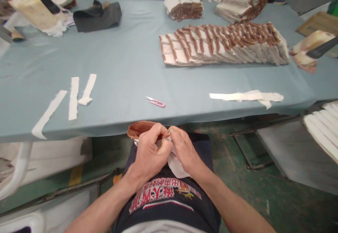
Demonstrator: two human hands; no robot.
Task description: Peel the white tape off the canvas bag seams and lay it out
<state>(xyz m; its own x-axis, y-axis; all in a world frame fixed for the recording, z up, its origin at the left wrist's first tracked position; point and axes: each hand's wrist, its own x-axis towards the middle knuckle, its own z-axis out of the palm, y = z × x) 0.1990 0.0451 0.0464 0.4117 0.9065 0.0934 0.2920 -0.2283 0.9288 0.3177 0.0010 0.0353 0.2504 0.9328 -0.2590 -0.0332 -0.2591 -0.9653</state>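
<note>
Over my lap, just in front of the table edge, both hands pinch one brown-and-white fabric piece [141, 126]. My left hand [151, 148] has its fingers closed on the piece, whose brown, rounded part sticks out to the left. Close against it, my right hand [183, 150] is closed on the same piece, and a white flap hangs below between the hands. The exact spot under my fingertips is hidden. Pink thread snips [156, 102] lie on the table ahead of my hands, touched by neither.
A long row of overlapping brown-and-white fabric pieces [224, 46] lies at the back right, with more stacks [183, 5] behind. White strips [74, 99] lie at the left, others [245, 96] at the right. Dark cloth [97, 16] rests at the back left of the blue-covered table [126, 60].
</note>
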